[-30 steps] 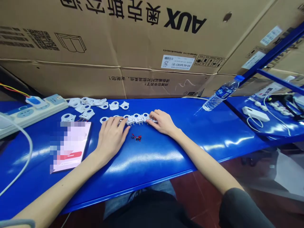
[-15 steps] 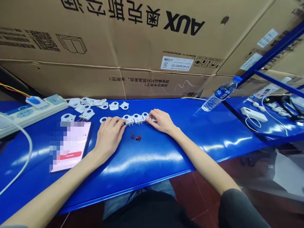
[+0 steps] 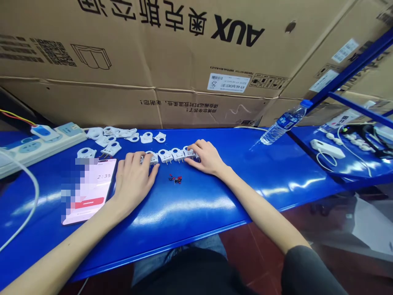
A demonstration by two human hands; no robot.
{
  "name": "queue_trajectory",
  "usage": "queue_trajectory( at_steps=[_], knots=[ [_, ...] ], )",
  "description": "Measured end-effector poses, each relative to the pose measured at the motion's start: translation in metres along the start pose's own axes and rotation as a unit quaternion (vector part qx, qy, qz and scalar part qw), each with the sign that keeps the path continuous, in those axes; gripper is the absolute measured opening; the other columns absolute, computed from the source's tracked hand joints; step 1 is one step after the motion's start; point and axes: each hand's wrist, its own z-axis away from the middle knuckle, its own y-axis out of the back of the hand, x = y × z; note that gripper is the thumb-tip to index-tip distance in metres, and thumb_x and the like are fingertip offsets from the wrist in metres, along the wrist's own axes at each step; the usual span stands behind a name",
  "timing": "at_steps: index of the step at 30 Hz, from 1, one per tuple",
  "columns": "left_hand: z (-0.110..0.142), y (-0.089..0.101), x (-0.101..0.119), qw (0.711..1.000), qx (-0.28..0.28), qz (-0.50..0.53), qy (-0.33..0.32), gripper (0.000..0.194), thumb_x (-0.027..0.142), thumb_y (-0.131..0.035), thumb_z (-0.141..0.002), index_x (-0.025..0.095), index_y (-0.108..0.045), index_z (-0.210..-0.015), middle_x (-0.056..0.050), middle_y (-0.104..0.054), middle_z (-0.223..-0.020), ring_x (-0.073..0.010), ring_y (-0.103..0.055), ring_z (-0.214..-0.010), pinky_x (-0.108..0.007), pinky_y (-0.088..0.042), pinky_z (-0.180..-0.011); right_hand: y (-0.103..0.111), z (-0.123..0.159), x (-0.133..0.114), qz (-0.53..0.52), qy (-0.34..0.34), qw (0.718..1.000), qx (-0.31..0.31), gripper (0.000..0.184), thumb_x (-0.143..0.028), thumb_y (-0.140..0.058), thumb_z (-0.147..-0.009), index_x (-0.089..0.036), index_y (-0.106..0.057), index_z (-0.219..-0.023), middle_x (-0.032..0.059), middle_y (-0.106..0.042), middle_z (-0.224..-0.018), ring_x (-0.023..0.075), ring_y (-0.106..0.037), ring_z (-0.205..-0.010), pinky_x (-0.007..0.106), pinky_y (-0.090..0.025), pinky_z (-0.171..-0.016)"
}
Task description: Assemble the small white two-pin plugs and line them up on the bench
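Note:
A row of white plug shells (image 3: 172,155) lies on the blue bench (image 3: 233,192). My left hand (image 3: 133,180) rests flat at the row's left end, fingers stretched out over the leftmost shells. My right hand (image 3: 205,157) lies at the row's right end, its fingertips touching the last shell. A small red and black part (image 3: 175,178) sits on the bench between my hands. More loose white shells (image 3: 116,135) lie scattered behind my left hand.
A phone (image 3: 90,189) showing a timer lies left of my left hand. A white power strip (image 3: 37,143) with a cable sits at far left. A water bottle (image 3: 284,122) lies at right. Big cardboard boxes (image 3: 184,61) wall the bench's back.
My left hand has slid left along the row, uncovering more shells. My right hand has stayed at the right end.

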Motion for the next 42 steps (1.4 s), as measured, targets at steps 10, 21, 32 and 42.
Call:
queue_trajectory(
  at_steps=[10, 21, 32, 42],
  knots=[
    [-0.001, -0.003, -0.005, 1.0, -0.003, 0.0, -0.018, 0.043, 0.038, -0.033, -0.106, 0.015, -0.064, -0.125, -0.019, -0.066, -0.124, -0.0378, -0.059, -0.112, -0.048, -0.049, -0.085, -0.009, 0.001, -0.003, -0.049, 0.013, 0.999, 0.004, 0.03, -0.048, -0.05, -0.106, -0.022, -0.062, -0.116, 0.0077, -0.06, -0.107, 0.0213, -0.057, -0.097, 0.03, -0.043, -0.08],
    [-0.002, 0.001, 0.002, 0.998, 0.008, 0.058, -0.022, 0.049, 0.046, -0.04, -0.104, 0.015, -0.058, -0.137, -0.02, -0.063, -0.134, -0.0399, -0.056, -0.123, -0.054, -0.043, -0.101, -0.003, 0.002, -0.003, -0.045, -0.008, 0.999, 0.002, 0.035, -0.055, -0.056, -0.102, -0.022, -0.062, -0.112, 0.0082, -0.063, -0.109, 0.0236, -0.057, -0.101, 0.034, -0.045, -0.086],
    [0.001, -0.006, 0.008, 0.982, 0.006, 0.136, -0.132, 0.042, 0.034, -0.04, -0.105, 0.019, -0.059, -0.14, -0.012, -0.065, -0.141, -0.03, -0.058, -0.131, -0.055, -0.03, -0.123, -0.003, 0.006, 0.006, -0.042, 0.001, 0.999, -0.001, 0.036, -0.057, -0.06, -0.099, -0.022, -0.062, -0.107, 0.0077, -0.063, -0.108, 0.0222, -0.058, -0.096, 0.033, -0.045, -0.082],
    [0.002, -0.006, 0.007, 0.983, 0.007, 0.124, -0.136, 0.04, 0.031, -0.04, -0.106, 0.015, -0.057, -0.138, -0.014, -0.065, -0.14, -0.0295, -0.061, -0.128, -0.055, -0.031, -0.123, -0.004, 0.003, 0.009, -0.07, 0.005, 0.998, 0.008, 0.036, -0.056, -0.064, -0.097, -0.022, -0.062, -0.105, 0.0071, -0.063, -0.106, 0.0218, -0.059, -0.097, 0.032, -0.047, -0.08]
  ],
)
